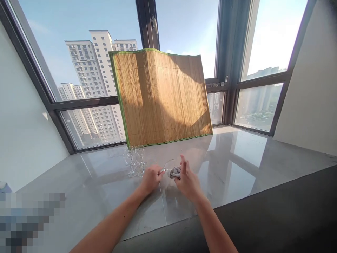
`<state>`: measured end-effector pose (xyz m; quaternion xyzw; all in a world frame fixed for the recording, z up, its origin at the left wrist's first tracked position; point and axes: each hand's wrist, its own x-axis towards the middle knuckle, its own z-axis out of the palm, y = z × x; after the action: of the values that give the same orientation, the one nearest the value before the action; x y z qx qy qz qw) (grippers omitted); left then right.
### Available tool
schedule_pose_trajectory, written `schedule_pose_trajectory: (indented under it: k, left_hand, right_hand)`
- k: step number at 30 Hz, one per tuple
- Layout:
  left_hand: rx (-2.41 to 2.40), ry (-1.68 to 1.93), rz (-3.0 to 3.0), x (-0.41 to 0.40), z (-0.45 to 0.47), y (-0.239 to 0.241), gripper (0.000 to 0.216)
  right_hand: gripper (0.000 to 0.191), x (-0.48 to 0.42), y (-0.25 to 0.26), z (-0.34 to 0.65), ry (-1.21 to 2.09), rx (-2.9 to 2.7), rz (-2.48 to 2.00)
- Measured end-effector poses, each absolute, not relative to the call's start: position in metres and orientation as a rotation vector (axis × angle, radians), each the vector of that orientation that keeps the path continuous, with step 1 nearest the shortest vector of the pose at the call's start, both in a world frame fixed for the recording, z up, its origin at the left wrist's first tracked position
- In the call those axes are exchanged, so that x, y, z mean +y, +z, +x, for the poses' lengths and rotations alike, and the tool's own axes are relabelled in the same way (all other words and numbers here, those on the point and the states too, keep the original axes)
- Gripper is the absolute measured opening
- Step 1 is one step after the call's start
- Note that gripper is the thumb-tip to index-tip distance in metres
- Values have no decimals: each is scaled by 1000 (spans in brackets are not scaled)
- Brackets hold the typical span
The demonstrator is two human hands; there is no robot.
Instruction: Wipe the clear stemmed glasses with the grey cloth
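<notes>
Glass [165, 169], pretty sure, is pinched by left hand [152, 178], grey cloth [174, 172] gripped by right hand [189, 182], near ledge [151, 214]'s front edge.

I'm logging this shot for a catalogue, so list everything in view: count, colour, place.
Ledge: one, glossy grey, across foreground
Stemmed glasses: several, clear, standing on ledge
Held glass piece: one, clear, in left hand
Cloth: one, greyish, in right hand
Window frames: several, dark, behind ledge
Window handles: two visible, pale, on frames
Mat: one, tan, green-edged, leaning against window frames
Towers: several, pale, outside
Sky: one, blue, outside
Walls: two, whitish, either side
Pixelated patch: one, contents unclear, lower left
Cut-off object: one, pale, left edge
Hands, forearms: two each, bare, foreground
</notes>
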<state>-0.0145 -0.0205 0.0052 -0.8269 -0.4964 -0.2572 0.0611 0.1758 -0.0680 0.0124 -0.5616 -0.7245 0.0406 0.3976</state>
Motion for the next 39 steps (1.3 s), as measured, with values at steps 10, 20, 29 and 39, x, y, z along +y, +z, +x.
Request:
schedule_pose_trajectory:
  k: [10, 20, 29, 39]
  left_hand:
    - [-1256, -768, -2489, -26, -30, 20, 15]
    - [-1354, -859, -2505, -20, -26, 11, 17]
    - [-1343, -848, -2531, -21, -17, 11, 11]
    - [-1248, -925, -2493, -30, -16, 18, 15]
  right_hand:
    - [71, -45, 34, 180, 50, -1645, -1563]
    - [68, -42, 13, 183, 278, -1785, -1526]
    - [51, -54, 31, 194, 753, -1616, -1012]
    - [39, -52, 27, 193, 751, -1572, -1038]
